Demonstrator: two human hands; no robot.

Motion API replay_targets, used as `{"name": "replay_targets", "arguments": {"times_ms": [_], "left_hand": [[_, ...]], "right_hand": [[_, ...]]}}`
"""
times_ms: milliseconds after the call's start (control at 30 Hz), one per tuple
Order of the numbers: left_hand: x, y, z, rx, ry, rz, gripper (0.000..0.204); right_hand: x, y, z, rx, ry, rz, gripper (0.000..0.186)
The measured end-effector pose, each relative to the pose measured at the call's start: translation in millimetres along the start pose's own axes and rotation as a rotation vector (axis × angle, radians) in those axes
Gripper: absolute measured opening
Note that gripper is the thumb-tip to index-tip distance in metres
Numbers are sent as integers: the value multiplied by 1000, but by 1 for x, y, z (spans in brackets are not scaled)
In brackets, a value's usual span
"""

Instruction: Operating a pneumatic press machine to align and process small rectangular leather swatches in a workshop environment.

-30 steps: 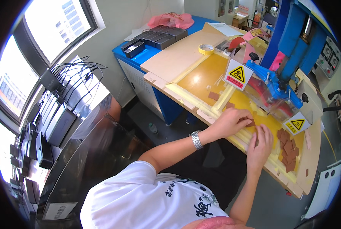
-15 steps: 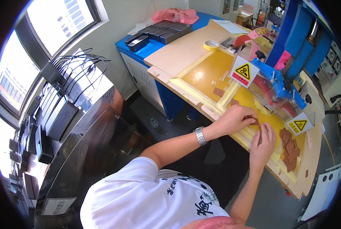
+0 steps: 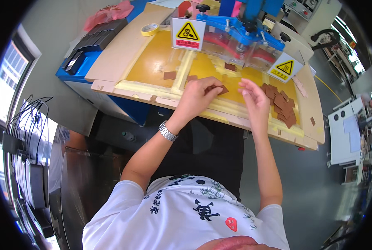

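My left hand (image 3: 199, 96), a metal-band watch on its wrist, pinches a small brown rectangular piece (image 3: 223, 89) over the yellow board, near its front edge. To its right my right hand (image 3: 256, 100) is raised with fingers loosely bent and apart, nothing visible in it. Beyond that hand lies a loose pile of similar brown pieces (image 3: 281, 105). One brown piece (image 3: 169, 75) rests left of the tape strip, and another (image 3: 192, 78) is partly covered by my left hand. A further brown piece (image 3: 230, 66) lies on pale tape near the press.
A blue press (image 3: 252, 31) with clear guards and warning signs stands over the far side of the wooden table (image 3: 125, 62). A yellow tape roll (image 3: 150, 29) sits at the back left. Black boxes (image 3: 98, 37) are on a blue cabinet beyond; cables (image 3: 33, 112) hang at left.
The view has turned to the right. My right hand has moved apart from my left hand, which keeps a brown piece between its fingers. A brown piece near the press now shows.
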State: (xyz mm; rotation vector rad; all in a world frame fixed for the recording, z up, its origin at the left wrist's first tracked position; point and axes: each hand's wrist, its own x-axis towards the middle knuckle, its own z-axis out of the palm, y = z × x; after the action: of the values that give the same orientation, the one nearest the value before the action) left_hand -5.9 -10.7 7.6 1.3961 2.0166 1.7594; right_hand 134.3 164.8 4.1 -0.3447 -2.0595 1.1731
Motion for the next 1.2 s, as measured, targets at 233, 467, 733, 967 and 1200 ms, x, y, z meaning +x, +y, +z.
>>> {"name": "replay_targets", "arguments": {"times_ms": [233, 467, 733, 967, 1200], "left_hand": [[0, 5, 6, 24, 32, 18, 10], [-3, 1, 8, 10, 39, 32, 10], [-1, 0, 8, -46, 35, 76, 11], [1, -1, 3, -188, 84, -65, 13], [21, 3, 0, -181, -73, -131, 24]], "right_hand": [[85, 31, -4, 683, -229, 573, 34], [106, 39, 23, 557, -73, 756, 20], [116, 40, 25, 486, 4, 798, 13], [58, 25, -103, 332, -38, 684, 19], [-13, -18, -115, 27, -75, 295, 37]]}}
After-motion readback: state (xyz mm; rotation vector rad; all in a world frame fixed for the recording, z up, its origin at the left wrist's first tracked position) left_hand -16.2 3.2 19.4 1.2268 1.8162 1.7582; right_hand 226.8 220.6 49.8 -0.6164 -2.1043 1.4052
